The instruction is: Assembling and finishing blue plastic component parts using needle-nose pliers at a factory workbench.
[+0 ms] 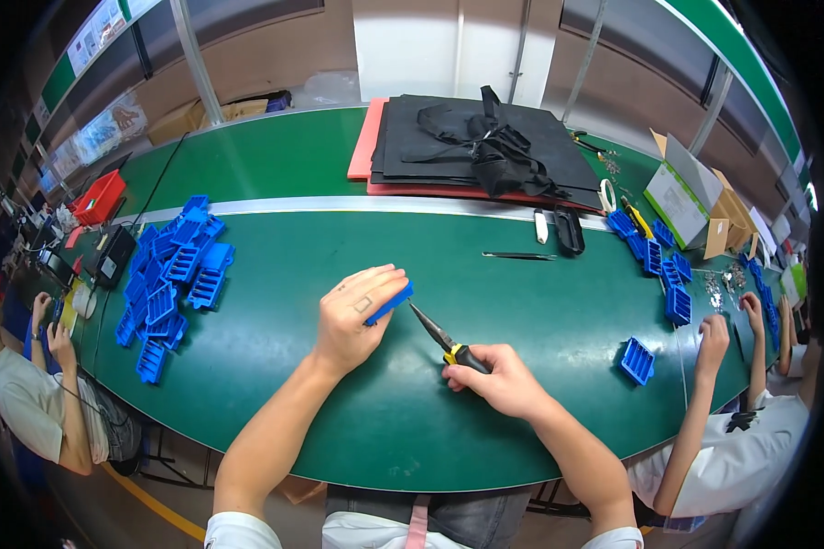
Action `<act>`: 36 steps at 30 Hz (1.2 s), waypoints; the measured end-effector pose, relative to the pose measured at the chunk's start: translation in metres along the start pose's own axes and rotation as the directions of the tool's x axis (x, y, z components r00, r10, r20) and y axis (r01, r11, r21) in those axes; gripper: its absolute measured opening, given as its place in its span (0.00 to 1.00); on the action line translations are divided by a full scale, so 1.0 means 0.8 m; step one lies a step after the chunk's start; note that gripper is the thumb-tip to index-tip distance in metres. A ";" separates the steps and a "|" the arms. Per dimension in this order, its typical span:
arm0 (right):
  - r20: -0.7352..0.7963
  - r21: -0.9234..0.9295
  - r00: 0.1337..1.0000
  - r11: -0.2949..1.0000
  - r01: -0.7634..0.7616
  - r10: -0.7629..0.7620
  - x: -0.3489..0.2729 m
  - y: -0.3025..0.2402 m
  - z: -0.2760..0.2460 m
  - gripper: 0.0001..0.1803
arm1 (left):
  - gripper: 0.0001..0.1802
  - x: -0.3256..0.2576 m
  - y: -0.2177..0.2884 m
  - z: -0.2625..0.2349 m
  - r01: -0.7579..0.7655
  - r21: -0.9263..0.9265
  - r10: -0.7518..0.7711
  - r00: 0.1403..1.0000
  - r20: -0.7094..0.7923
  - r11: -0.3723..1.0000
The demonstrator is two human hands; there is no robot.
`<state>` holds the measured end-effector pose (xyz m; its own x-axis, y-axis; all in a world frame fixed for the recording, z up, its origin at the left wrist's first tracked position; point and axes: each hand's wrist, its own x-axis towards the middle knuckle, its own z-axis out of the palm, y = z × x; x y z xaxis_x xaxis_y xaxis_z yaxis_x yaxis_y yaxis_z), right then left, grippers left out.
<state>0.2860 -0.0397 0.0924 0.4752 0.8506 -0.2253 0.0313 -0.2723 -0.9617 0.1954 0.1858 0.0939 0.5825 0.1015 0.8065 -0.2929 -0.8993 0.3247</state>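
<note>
The right hand is closing its fingers around the dark handles of a pair of pliers, whose long nose is pointing away from it toward the left hand. The left hand is curling around a small blue tray, largely covering it, with one blue edge showing on the side nearer the pliers. The plier tip is sitting just beside that tray; whether they are touching, I cannot tell. Both hands are hovering over the green bench.

To the right of the right hand, a lone blue tray is lying on the bench, and beyond it a co-worker's hand is rising near the edge. Well to the left of the left hand, a heap of blue trays is spreading over the surface. Ahead of the right hand, tweezers are lying flat, with a black case resting behind them. Farther right, more blue trays are forming a loose line. Farthest ahead of both hands, black straps are lying on stacked black sheets.
</note>
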 end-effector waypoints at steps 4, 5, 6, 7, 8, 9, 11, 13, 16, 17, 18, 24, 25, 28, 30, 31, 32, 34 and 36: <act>0.027 0.045 1.000 0.999 -0.008 0.007 0.000 -0.002 0.001 0.13 | 0.17 -0.002 -0.001 0.000 0.074 -0.041 -0.076 0.995 -0.063 0.996; 0.017 0.070 1.000 0.998 0.001 -0.002 -0.001 -0.002 0.002 0.13 | 0.17 -0.002 0.000 0.000 0.073 -0.043 -0.076 0.995 -0.062 0.996; 0.006 0.094 1.000 0.995 0.010 -0.011 -0.001 -0.002 0.003 0.13 | 0.17 -0.001 0.002 0.000 0.086 -0.061 -0.089 0.994 -0.056 0.994; 0.004 0.095 1.000 0.995 0.010 -0.010 -0.001 -0.002 0.003 0.13 | 0.18 -0.001 0.004 0.000 0.098 -0.080 -0.102 0.994 -0.050 0.992; 0.005 0.107 1.000 0.994 0.016 -0.017 -0.001 -0.002 0.003 0.13 | 0.18 -0.001 0.006 0.000 0.098 -0.081 -0.102 0.994 -0.049 0.992; 0.005 0.120 1.000 0.993 0.022 -0.023 -0.001 -0.002 0.003 0.13 | 0.18 0.000 0.007 0.000 0.102 -0.097 -0.107 0.993 -0.046 0.990; 0.002 0.126 0.999 0.991 0.033 -0.034 0.000 0.001 0.003 0.13 | 0.18 0.000 0.009 0.000 0.107 -0.112 -0.112 0.993 -0.042 0.988; 0.000 0.132 0.999 0.990 0.044 -0.045 0.000 0.001 0.003 0.13 | 0.18 0.000 0.010 0.000 0.112 -0.115 -0.117 0.992 -0.036 0.987; -0.004 0.113 1.000 0.993 0.017 -0.017 -0.002 -0.003 0.003 0.14 | 0.18 -0.002 0.009 0.001 0.118 -0.113 -0.123 0.992 -0.034 0.987; -0.006 0.122 1.000 0.992 0.023 -0.022 -0.002 -0.002 0.003 0.14 | 0.18 -0.002 0.009 0.002 0.118 -0.113 -0.123 0.992 -0.035 0.987; -0.008 0.132 1.000 0.991 0.028 -0.027 -0.001 -0.002 0.003 0.14 | 0.18 -0.002 0.008 0.002 0.109 -0.108 -0.113 0.993 -0.031 0.988; 0.020 0.084 1.000 0.996 0.002 -0.004 0.002 0.000 0.001 0.12 | 0.19 -0.003 0.009 0.003 0.073 -0.082 -0.075 0.997 -0.019 0.994; 0.021 0.085 1.000 0.996 0.002 -0.004 0.002 0.001 0.001 0.12 | 0.19 -0.004 0.009 0.003 0.067 -0.075 -0.069 0.998 -0.015 0.995; 0.009 0.077 1.000 0.997 0.013 -0.013 0.001 0.004 0.002 0.12 | 0.19 -0.003 0.010 0.003 0.066 -0.081 -0.068 0.997 -0.021 0.995; -0.035 0.007 0.998 0.998 0.057 -0.056 0.001 0.005 0.003 0.13 | 0.19 -0.003 0.010 0.003 0.065 -0.076 -0.067 0.998 -0.022 0.995; -0.035 0.007 0.998 0.998 0.057 -0.056 0.001 0.005 0.004 0.13 | 0.19 -0.002 0.010 0.003 0.064 -0.072 -0.066 0.998 -0.023 0.995; -0.033 0.033 0.996 0.996 0.083 -0.082 0.001 0.003 0.006 0.14 | 0.19 -0.003 0.010 0.003 0.064 -0.071 -0.066 0.998 -0.023 0.995; -0.032 0.058 0.994 0.992 0.109 -0.107 0.000 0.003 0.006 0.14 | 0.20 -0.003 0.009 0.004 0.070 -0.081 -0.073 0.997 -0.024 0.994; -0.039 -0.010 0.995 0.996 0.090 -0.090 0.000 0.005 0.006 0.15 | 0.20 -0.003 0.010 0.004 0.084 -0.088 -0.087 0.996 -0.022 0.993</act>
<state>0.2818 -0.0388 0.0881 0.5046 0.8533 -0.1314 0.0828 -0.1993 -0.9764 0.1938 0.1774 0.0929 0.5885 0.1885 0.7862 -0.3085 -0.8465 0.4339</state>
